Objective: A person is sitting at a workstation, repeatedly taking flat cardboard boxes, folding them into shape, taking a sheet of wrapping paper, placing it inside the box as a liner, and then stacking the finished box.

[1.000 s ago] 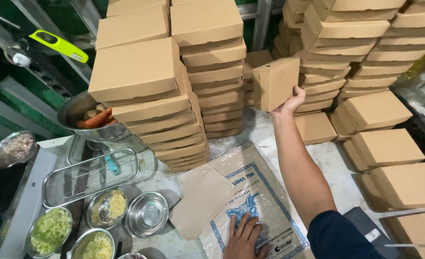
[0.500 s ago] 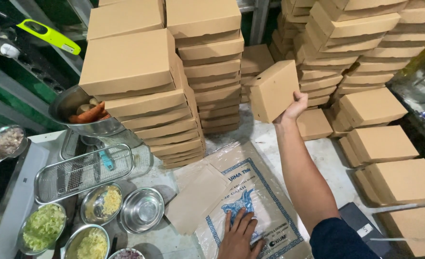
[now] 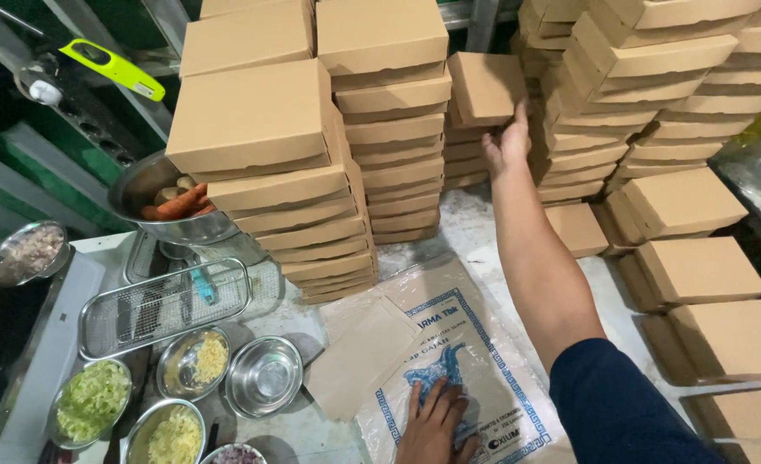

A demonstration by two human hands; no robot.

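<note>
My right hand reaches far forward and grips a closed brown cardboard box from below, holding it up against the top of a low stack at the back. My left hand lies flat, fingers spread, on a clear plastic sack with blue print spread over the counter. A loose sheet of brown paper lies just left of that hand. Tall stacks of the same brown boxes stand left and right of the held box.
More box stacks fill the back right, and single boxes lie along the right side. On the left are a wire basket, steel bowls of shredded food, an empty steel bowl and a pot of carrots.
My right hand has carried the box up and away, from a tilted hold over the table to the top of the rear stack. My left hand stays on the sack.
</note>
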